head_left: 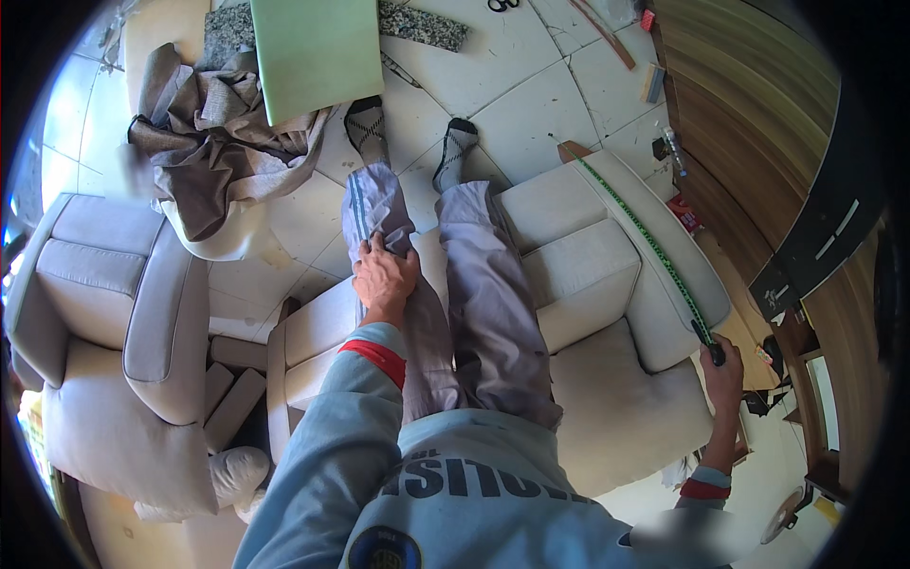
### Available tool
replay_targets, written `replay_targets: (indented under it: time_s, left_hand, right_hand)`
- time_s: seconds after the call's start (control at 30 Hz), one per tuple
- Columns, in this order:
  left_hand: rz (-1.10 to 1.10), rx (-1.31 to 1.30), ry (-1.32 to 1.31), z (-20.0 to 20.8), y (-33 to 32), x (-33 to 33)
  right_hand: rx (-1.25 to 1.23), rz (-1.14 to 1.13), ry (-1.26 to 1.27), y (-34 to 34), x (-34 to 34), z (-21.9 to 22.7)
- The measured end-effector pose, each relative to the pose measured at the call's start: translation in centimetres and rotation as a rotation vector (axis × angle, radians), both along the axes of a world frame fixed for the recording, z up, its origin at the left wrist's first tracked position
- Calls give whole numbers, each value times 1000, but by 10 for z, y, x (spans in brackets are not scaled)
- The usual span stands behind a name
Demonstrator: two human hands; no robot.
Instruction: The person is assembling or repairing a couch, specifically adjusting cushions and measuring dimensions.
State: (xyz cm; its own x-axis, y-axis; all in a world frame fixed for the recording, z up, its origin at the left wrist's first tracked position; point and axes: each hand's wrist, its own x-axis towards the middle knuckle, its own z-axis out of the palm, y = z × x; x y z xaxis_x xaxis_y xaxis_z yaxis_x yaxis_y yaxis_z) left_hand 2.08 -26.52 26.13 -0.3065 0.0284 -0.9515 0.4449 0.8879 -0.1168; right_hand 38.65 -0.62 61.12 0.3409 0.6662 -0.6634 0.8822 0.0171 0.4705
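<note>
My right hand (722,365) is wrapped round the dark case of a tape measure (706,339) at the front end of a padded armrest (664,223). The green tape blade (637,224) runs out from it along the armrest's top to the far end. That armrest belongs to a light grey armchair (607,398) on my right. My left hand (386,275) rests on my left trouser leg near the knee, its fingers lying on the cloth; no thing is visible in it.
Another grey armchair (100,284) stands at left. A heap of brown-grey fabric (223,142) lies over a white rounded seat beyond it. A pale green foam block (318,52) sits on the tiled floor ahead. Scissors (503,5) lie farther off. Wood-grain panels (749,123) line the right.
</note>
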Motion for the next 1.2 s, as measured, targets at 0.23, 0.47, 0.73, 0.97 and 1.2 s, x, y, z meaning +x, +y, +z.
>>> replay_targets:
  time_s: [0.23, 0.47, 0.73, 0.97, 1.2]
  left_hand:
    - [6, -4, -16, 4, 9, 0]
    - [-22, -2, -17, 1, 6, 0]
    - [-55, 2, -17, 0, 7, -1]
    - [-82, 4, -13, -3, 6, -2]
    - [-69, 15, -20, 0, 10, -1]
  right_hand:
    - [-4, -104, 99, -2, 13, 6]
    - [9, -242, 113, -3, 5, 3]
    - [9, -465, 47, -11, 0, 5]
    - [52, -509, 45, -21, 11, 2]
    - [38, -492, 57, -24, 18, 1]
